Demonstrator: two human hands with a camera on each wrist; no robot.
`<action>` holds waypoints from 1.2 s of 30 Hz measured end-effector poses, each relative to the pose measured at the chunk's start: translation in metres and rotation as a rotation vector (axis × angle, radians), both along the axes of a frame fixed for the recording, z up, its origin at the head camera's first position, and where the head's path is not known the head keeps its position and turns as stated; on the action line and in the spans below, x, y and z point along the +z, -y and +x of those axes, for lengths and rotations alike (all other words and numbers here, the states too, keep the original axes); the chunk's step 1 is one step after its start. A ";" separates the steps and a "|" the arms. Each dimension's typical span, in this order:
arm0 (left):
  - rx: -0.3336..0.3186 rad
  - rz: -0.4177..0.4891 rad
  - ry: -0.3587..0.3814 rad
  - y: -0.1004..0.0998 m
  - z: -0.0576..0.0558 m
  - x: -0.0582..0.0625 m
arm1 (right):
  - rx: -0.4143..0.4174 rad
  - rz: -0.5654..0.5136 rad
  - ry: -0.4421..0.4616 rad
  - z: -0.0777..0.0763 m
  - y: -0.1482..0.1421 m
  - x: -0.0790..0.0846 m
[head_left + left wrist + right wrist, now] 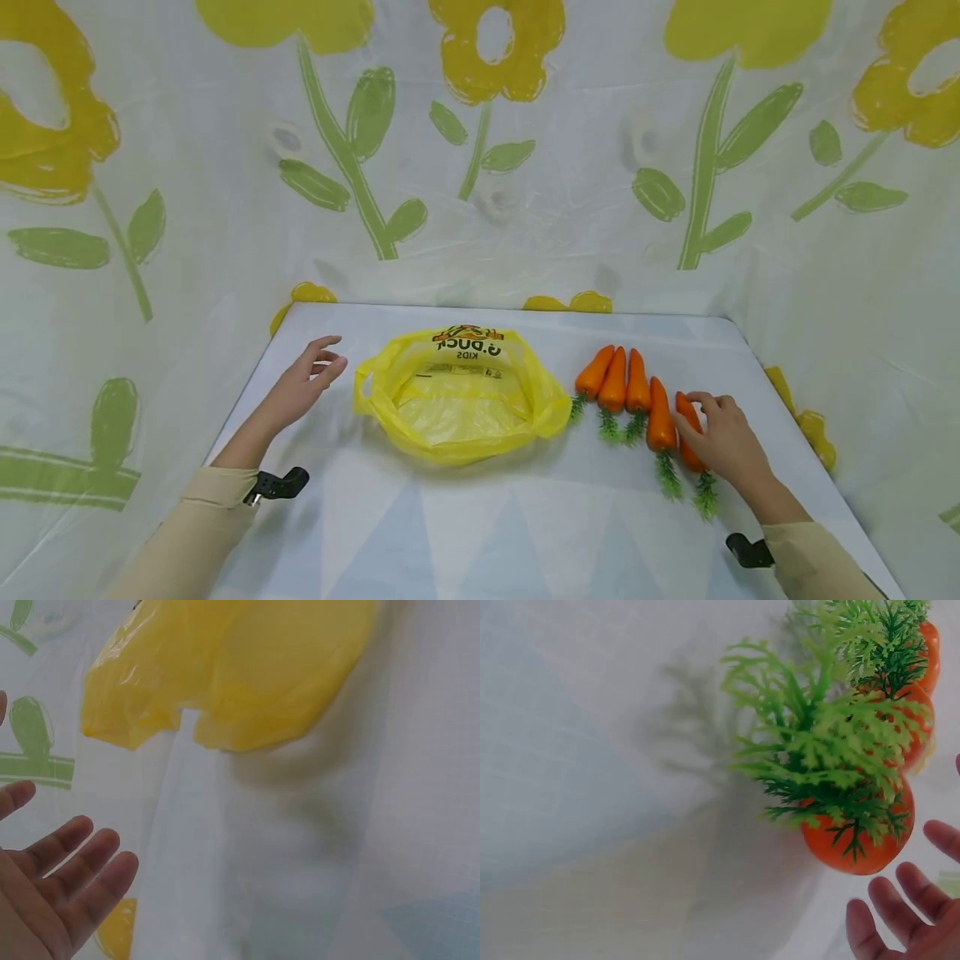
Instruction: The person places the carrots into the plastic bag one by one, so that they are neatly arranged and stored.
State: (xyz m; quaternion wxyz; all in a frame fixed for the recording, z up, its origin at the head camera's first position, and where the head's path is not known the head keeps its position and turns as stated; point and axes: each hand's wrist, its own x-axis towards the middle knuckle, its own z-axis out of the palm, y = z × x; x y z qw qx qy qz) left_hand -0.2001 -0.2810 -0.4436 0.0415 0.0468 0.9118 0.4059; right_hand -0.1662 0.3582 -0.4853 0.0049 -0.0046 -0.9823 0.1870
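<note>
A yellow plastic bag (461, 396) with printed lettering lies with its mouth wide open in the middle of the table. My left hand (300, 385) hovers to its left, fingers spread and holding nothing; the left wrist view shows a gap between these fingers (90, 851) and the bag (285, 690). To the bag's right, several orange toy carrots with green leafy tops lie in a row. Over the rightmost carrot (690, 442) is my right hand (723, 437), thumb and fingers about it. Seen from the right wrist, the fingers (889, 911) are fairly straight beside the carrot (855, 844); contact is unclear.
Left of the rightmost one lies another carrot (660, 417), with a group of three carrots (612, 383) farther left. The white table (487, 533) has pale blue triangles. Flower-printed cloth (585, 183) hangs behind it and at both sides.
</note>
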 end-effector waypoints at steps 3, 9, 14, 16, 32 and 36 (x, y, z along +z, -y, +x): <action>-0.038 0.045 0.002 0.000 0.002 -0.001 | -0.005 -0.055 0.039 0.003 -0.003 0.000; -0.085 0.104 0.010 -0.002 0.004 -0.001 | -0.011 -0.135 0.108 0.005 -0.009 0.000; -0.107 0.123 0.051 -0.006 0.006 -0.002 | 0.007 -0.156 0.117 0.007 -0.013 -0.004; -0.115 0.126 0.068 -0.007 0.006 -0.003 | 0.015 -0.159 0.114 0.007 -0.014 -0.006; -0.202 0.146 0.152 -0.009 0.006 -0.016 | 0.028 -0.241 0.163 0.012 -0.024 -0.009; -0.204 0.146 0.165 -0.013 0.006 -0.015 | 0.032 -0.259 0.183 0.011 -0.026 -0.009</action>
